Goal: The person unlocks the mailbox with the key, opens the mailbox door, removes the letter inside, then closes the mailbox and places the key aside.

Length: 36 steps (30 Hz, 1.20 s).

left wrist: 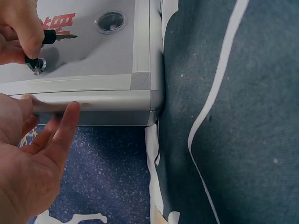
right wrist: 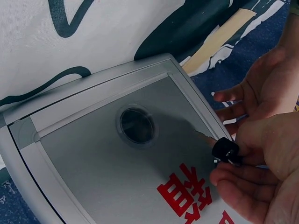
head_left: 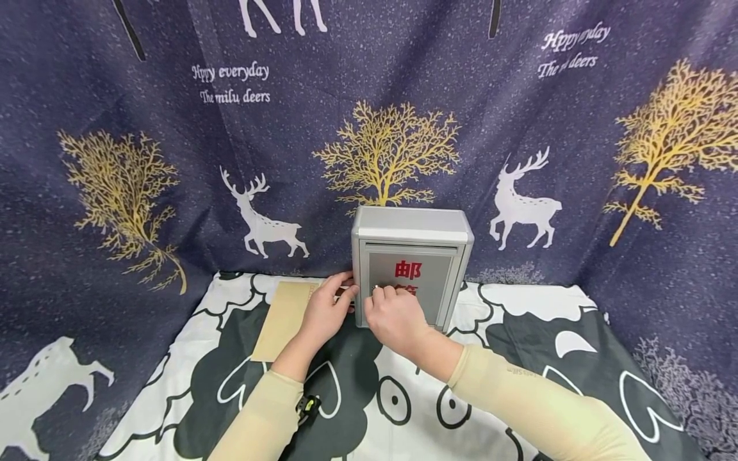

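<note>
A silver-grey mailbox (head_left: 441,275) with red characters on its front stands upright at the back of the table. My right hand (head_left: 398,320) pinches a black-headed key at the round metal lock (left wrist: 40,67) near the door's left edge. Beside those fingers, a second black-headed key (left wrist: 49,37) sticks out, its blade lying over the door. My left hand (head_left: 325,310) rests against the mailbox's left side, fingers fairly straight and fingertips at the edge. Low on the door is a round dark window (right wrist: 136,126). The first key's blade is hidden at the lock.
A tan envelope (head_left: 282,320) lies flat on the table, left of the mailbox and partly behind my left hand. The table is covered by a black-and-white patterned cloth (head_left: 426,435). Directly behind the mailbox hangs a dark blue curtain (head_left: 346,77) with deer and trees.
</note>
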### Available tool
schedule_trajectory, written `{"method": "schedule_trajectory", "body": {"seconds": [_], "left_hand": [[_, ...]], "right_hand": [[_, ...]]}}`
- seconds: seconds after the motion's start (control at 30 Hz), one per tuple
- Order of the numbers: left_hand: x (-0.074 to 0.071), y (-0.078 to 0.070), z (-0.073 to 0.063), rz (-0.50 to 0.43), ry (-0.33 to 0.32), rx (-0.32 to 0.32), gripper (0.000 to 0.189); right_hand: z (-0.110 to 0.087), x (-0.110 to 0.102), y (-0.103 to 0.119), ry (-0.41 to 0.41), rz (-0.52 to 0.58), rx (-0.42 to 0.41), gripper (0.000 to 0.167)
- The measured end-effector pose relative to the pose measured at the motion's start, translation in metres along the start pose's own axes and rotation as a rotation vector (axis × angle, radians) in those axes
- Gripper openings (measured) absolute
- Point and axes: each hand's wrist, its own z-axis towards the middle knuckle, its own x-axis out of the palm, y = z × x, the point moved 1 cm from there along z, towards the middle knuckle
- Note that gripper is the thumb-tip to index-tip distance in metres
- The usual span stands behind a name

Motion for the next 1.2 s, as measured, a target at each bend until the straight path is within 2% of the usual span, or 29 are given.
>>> {"method": "schedule_trajectory", "body": {"seconds": [0.33,0.83,1.03,1.2], "left_hand": [[-0.001,0.001,0.0,-0.005,0.006,0.0,0.037],[-0.001,-0.002,-0.002,-0.006,0.016,-0.006,0.038],[-0.001,-0.001,-0.002,-0.008,0.016,-0.016,0.038],[-0.001,0.0,-0.001,-0.019,0.012,-0.009,0.038]], "right_hand": [[-0.001,0.001,0.004,-0.042,-0.042,0.021,0.022],[-0.007,-0.008,0.012,-0.063,-0.012,-0.002,0.021],[-0.017,-0.017,0.016,-0.023,0.115,0.03,0.024],[-0.026,-0.018,0.011,0.079,0.426,0.187,0.03]]}}
